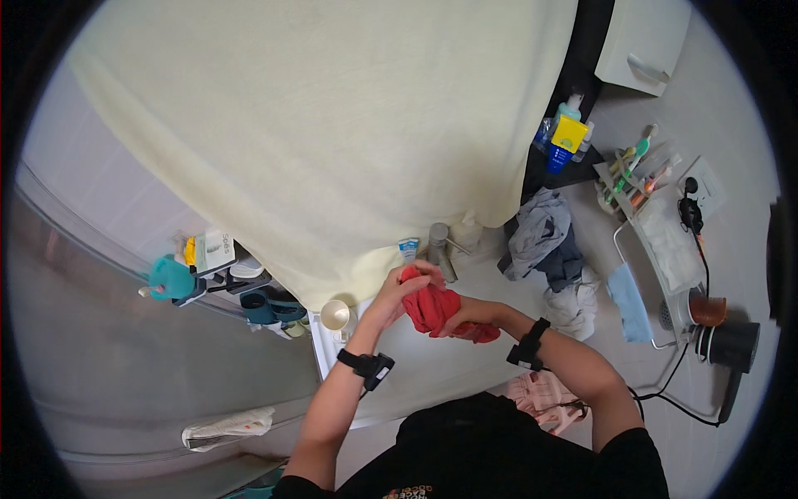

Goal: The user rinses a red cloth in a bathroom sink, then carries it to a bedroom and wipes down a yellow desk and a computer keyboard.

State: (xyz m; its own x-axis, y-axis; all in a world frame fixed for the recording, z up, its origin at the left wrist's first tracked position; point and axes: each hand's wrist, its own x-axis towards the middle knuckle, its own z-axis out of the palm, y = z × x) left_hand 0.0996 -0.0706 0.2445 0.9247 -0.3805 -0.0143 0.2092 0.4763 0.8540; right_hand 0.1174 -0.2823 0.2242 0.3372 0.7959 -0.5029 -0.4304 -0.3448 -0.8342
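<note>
A bunched red cloth [431, 308] is gripped between my two hands above the white sink [399, 366]. The fingers of my left hand [394, 297] curl over its upper left end. Lower on the right, my right hand [472, 313] is wrapped around the other part, and a loose end hangs out beneath it. Just beyond the cloth rises the grey metal faucet [440, 249], with a small blue-and-white tube [408, 248] beside it. A pale cup [336, 316] stands at the sink's left side.
Grey and white clothes [540, 241] are heaped right of the faucet. A pale cloth [332, 125] hangs across the back. On the right wall are a toothbrush holder [619, 179], a rack with a blue cloth [629, 303] and a black hair dryer [731, 349]. Left, a shelf holds a teal cup [173, 277].
</note>
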